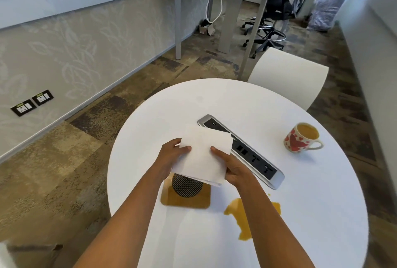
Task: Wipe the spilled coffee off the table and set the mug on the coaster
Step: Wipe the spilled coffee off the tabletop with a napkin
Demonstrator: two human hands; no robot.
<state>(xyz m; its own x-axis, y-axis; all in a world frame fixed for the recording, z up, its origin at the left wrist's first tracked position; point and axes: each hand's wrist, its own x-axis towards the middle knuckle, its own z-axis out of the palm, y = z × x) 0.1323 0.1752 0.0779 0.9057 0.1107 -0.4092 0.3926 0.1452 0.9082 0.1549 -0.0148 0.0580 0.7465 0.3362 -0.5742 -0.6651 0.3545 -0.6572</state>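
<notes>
Head view, the only one supplied. Both hands hold one folded white napkin (204, 156) over the middle of the tabletop (311, 203): the left hand (171, 157) grips its left edge and the right hand (233, 171) its right edge, each with the thumb on top and the fingers underneath. The napkin hides the far edge of the square brown coaster (185, 202); whether the two touch cannot be told. The coffee spill (235, 210) lies unwiped toward the near edge of the tabletop, just right of the coaster, with the right forearm crossing above it. A small separate drop (269, 194) sits close to the near end of the recessed socket unit (253, 156). The mug (300, 139) stands upright near the right edge, beyond the socket unit and well apart from the coaster, handle to the right, nearly full of pale coffee.

Assessment: the step in hand is readying the napkin, and wiping has not begun. Recommended practice is to keep the napkin folded for thickness, lift the forearm clear of the puddle, set the pad on the puddle's outer rim and draw inward, away from the coaster and the socket unit. The stray drop by the sockets should be blotted, not smeared. The mug, being so full, should afterwards travel level and by its handle.

Markings: the mug bears red hearts and no wording. The socket unit's symbols are too small to read, and no brand or label is legible anywhere.
</notes>
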